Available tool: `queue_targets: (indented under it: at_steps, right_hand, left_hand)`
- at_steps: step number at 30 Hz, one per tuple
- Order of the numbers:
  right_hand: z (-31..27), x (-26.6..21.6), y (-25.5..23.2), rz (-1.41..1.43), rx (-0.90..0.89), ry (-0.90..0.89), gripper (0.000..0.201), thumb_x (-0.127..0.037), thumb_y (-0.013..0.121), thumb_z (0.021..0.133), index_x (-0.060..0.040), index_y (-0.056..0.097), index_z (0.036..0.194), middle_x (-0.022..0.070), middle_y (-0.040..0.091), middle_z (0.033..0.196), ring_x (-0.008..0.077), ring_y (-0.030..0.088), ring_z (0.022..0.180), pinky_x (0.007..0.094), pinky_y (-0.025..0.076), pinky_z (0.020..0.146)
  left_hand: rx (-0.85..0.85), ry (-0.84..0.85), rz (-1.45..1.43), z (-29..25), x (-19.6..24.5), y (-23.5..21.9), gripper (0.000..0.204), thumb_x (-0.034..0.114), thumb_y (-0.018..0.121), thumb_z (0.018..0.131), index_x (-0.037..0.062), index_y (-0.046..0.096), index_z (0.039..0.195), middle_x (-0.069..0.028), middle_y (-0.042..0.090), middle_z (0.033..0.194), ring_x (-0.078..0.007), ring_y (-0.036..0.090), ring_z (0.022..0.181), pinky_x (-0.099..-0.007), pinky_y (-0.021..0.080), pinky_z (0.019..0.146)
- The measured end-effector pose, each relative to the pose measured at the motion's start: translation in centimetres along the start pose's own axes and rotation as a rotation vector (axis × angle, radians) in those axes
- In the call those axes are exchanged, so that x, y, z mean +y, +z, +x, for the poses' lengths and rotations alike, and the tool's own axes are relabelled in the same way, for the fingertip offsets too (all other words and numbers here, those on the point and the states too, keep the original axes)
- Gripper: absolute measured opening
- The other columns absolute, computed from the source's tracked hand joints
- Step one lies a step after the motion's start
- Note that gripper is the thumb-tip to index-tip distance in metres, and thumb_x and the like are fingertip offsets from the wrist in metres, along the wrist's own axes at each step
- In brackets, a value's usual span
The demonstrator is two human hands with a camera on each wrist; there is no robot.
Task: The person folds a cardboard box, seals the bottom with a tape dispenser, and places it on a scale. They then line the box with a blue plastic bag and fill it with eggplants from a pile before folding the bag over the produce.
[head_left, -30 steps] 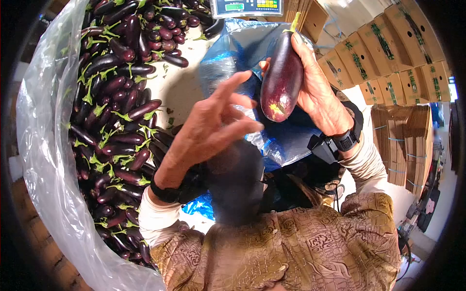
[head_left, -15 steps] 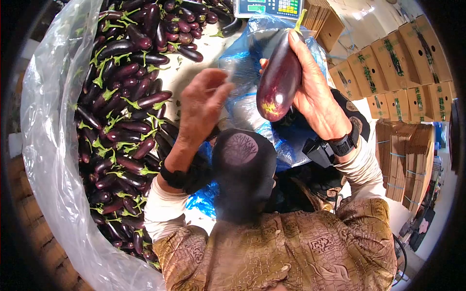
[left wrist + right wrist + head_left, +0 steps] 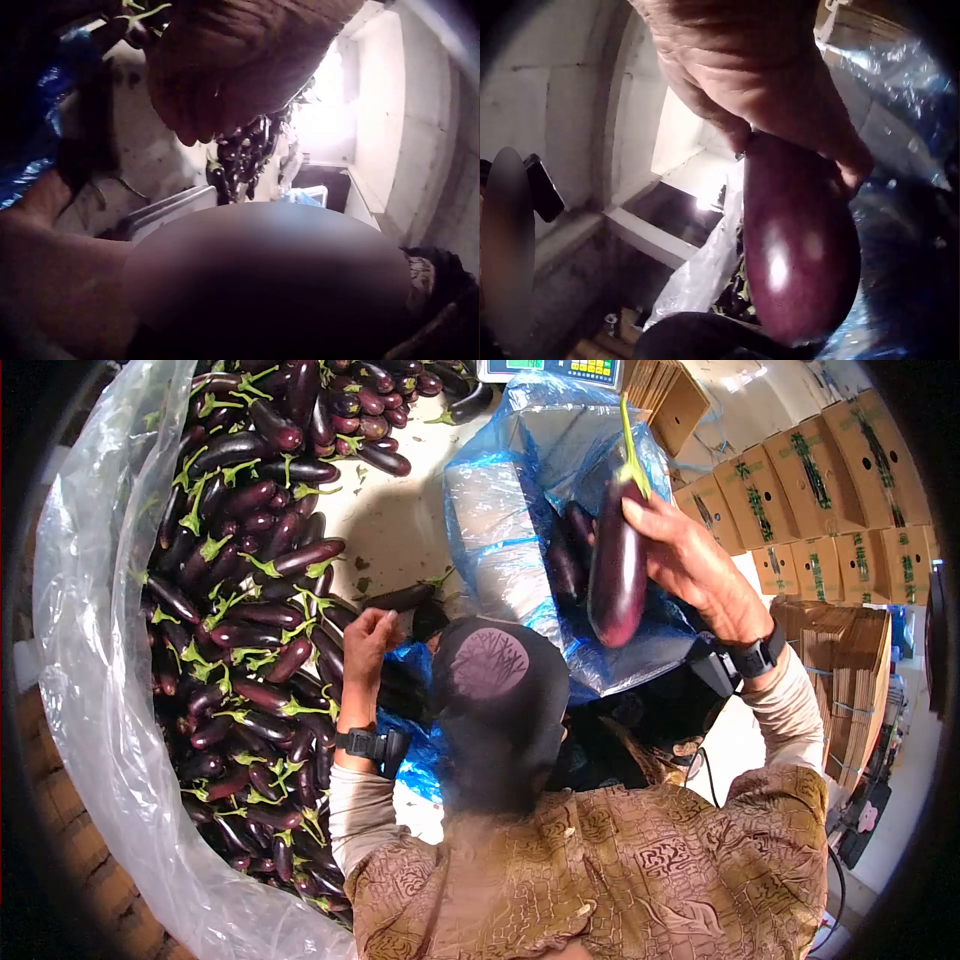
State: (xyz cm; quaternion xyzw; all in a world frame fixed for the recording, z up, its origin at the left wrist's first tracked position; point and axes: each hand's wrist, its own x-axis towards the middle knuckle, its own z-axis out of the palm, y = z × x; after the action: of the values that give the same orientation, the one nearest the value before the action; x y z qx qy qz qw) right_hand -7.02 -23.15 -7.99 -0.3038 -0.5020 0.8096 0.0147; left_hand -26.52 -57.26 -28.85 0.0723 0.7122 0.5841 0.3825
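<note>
A large, glossy dark purple eggplant hangs stem-up from my right hand, which grips its upper end over an open blue plastic bag. In the right wrist view, my thumb and fingers lie on opposite sides of the eggplant. Other eggplants lie inside the bag. My left hand is raised beside the pile, its fingers loosely curled, with nothing seen in it. In the left wrist view the left hand shows mostly its back. Near it lies another eggplant.
A big pile of eggplants fills the left side, edged by clear plastic sheeting. A digital scale stands beyond the bag on the white table. Cardboard boxes and bundled flat cartons stand at the right.
My right hand has lowered the eggplant, still held, toward the bag opening and shifted right. My left hand has drawn back from beside the eggplant, toward the pile and my body.
</note>
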Motion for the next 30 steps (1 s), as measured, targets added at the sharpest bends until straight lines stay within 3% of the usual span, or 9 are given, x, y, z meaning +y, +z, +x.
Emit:
queue_targets:
  at_steps: [3, 5, 10, 14, 16, 17, 24, 27, 30]
  right_hand:
    - [-1.4, -0.8, -0.1, -0.175, 0.043, 0.053, 0.056, -0.032, 0.066, 0.093, -0.0028, 0.045, 0.136, 0.0081, 0.059, 0.118, 0.0178, 0.056, 0.107, 0.0321, 0.044, 0.097]
    - [-1.4, -1.9, 0.4, -0.676, 0.124, 0.146, 0.060, -0.039, 0.065, 0.092, -0.0010, 0.045, 0.135, 0.0101, 0.058, 0.118, 0.0189, 0.055, 0.106, 0.0318, 0.042, 0.096]
    - [4.4, 1.0, -1.0, -1.055, 0.112, 0.284, 0.092, -0.055, 0.066, 0.084, 0.0026, 0.031, 0.147, 0.0181, 0.059, 0.116, 0.0219, 0.059, 0.083, 0.0316, 0.049, 0.068]
    - [10.6, 7.1, -1.7, -1.125, 0.116, 0.430, 0.081, -0.050, 0.069, 0.083, 0.0036, 0.037, 0.134, 0.0187, 0.058, 0.115, 0.0259, 0.061, 0.084, 0.0356, 0.047, 0.051]
    - [12.8, 10.9, -3.9, -1.012, -0.050, 0.384, 0.071, -0.046, 0.065, 0.086, 0.0006, 0.043, 0.135, 0.0164, 0.051, 0.133, 0.0260, 0.059, 0.102, 0.0363, 0.054, 0.065]
    - [13.3, 13.6, -4.2, -1.031, -0.036, 0.268, 0.074, -0.047, 0.060, 0.089, -0.0034, 0.038, 0.145, 0.0163, 0.059, 0.123, 0.0228, 0.060, 0.100, 0.0349, 0.052, 0.078]
    - [14.2, 18.2, -8.0, -1.251, -0.237, 0.096, 0.071, -0.042, 0.060, 0.089, -0.0031, 0.038, 0.144, 0.0191, 0.059, 0.123, 0.0274, 0.060, 0.101, 0.0374, 0.052, 0.080]
    - [14.3, 18.5, -8.7, -1.289, -0.270, 0.059, 0.069, -0.040, 0.060, 0.089, -0.0030, 0.038, 0.143, 0.0203, 0.059, 0.123, 0.0293, 0.060, 0.102, 0.0384, 0.052, 0.081]
    - [14.1, 18.6, -9.3, -1.320, -0.294, 0.037, 0.068, -0.038, 0.060, 0.089, -0.0029, 0.039, 0.143, 0.0215, 0.059, 0.123, 0.0313, 0.060, 0.103, 0.0395, 0.051, 0.083]
  left_hand:
    - [0.078, -0.137, 0.013, -1.1, -2.9, -0.5, 0.023, 0.026, 0.068, 0.091, 0.0048, 0.063, 0.083, -0.0002, 0.063, 0.076, -0.0096, 0.062, 0.069, -0.0227, 0.049, 0.064]
    - [0.127, -0.139, -0.002, -1.5, -4.3, 0.0, 0.025, 0.026, 0.068, 0.092, 0.0054, 0.062, 0.079, 0.0015, 0.060, 0.073, -0.0082, 0.058, 0.063, -0.0207, 0.044, 0.058]
    - [0.084, -0.142, 0.160, -2.0, -5.8, 1.1, 0.025, 0.022, 0.063, 0.093, 0.0029, 0.063, 0.078, -0.0024, 0.063, 0.069, -0.0096, 0.061, 0.064, -0.0239, 0.046, 0.057]
    - [0.102, -0.115, 0.106, -3.2, -9.2, 2.4, 0.017, 0.020, 0.064, 0.090, 0.0031, 0.068, 0.092, 0.0009, 0.059, 0.073, -0.0102, 0.053, 0.065, -0.0258, 0.043, 0.059]
    - [0.137, -0.151, 0.046, -3.7, -11.6, 2.8, 0.017, 0.017, 0.062, 0.090, 0.0012, 0.068, 0.093, -0.0034, 0.065, 0.076, -0.0118, 0.060, 0.068, -0.0268, 0.048, 0.062]
    - [0.179, -0.197, 0.044, -4.3, -12.5, 2.9, 0.017, 0.015, 0.061, 0.089, 0.0002, 0.068, 0.092, -0.0064, 0.068, 0.077, -0.0126, 0.064, 0.069, -0.0275, 0.051, 0.064]
    - [0.469, -0.225, 0.064, -7.7, -14.2, 1.0, 0.018, 0.015, 0.061, 0.091, -0.0009, 0.064, 0.100, -0.0057, 0.067, 0.083, -0.0124, 0.065, 0.071, -0.0261, 0.052, 0.064]
    - [0.818, 0.212, 0.746, -5.6, -12.7, -0.9, 0.037, 0.011, 0.066, 0.084, 0.0008, 0.059, 0.118, -0.0179, 0.064, 0.107, -0.0292, 0.063, 0.095, -0.0399, 0.051, 0.085]
    - [0.790, 0.419, 0.980, -2.0, -8.6, -1.0, 0.052, 0.012, 0.069, 0.079, 0.0020, 0.054, 0.128, -0.0219, 0.059, 0.115, -0.0361, 0.056, 0.107, -0.0446, 0.045, 0.095]
